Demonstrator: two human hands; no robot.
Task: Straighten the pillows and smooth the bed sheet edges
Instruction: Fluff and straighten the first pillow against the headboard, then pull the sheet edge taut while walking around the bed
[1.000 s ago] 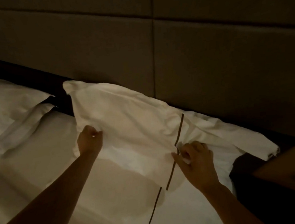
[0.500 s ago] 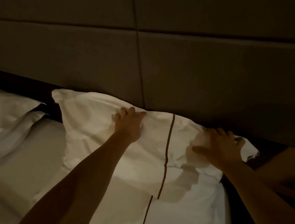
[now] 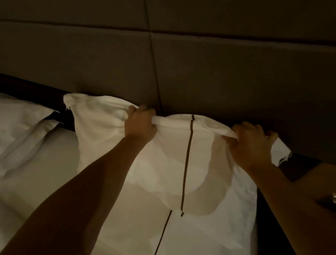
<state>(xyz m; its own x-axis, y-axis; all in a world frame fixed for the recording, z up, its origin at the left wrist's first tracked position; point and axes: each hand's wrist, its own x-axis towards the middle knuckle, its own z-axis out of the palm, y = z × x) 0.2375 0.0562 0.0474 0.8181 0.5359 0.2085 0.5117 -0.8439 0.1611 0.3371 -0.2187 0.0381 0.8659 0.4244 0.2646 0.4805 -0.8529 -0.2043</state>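
- The left hand (image 3: 140, 122) was clenched on a bunched fold along the far edge of the pillow (image 3: 111, 144), and the right hand (image 3: 250, 144) pinched the same edge further right, near the loose flap end; both fists were closed on cloth, not on the filling.
- The pillow lay at the far right of the bed, its far edge against the headboard (image 3: 218, 62), with a second pillow (image 3: 11, 129) well apart on the left.
- Because only the case was gripped, a pull could have slid the cover over the filling and left it lumpy (the dark piping (image 3: 186, 162) already ran off-line from the stripe on the sheet (image 3: 213, 235) below).
- An uneven tug from the two hands could have skewed the pillow away from the headboard.
- The right end overhung the mattress edge beside the bedside table (image 3: 319, 177), so a sideways drag risked it slipping into that dark gap.
- Dim light made creases hard to judge; some could have been missed.
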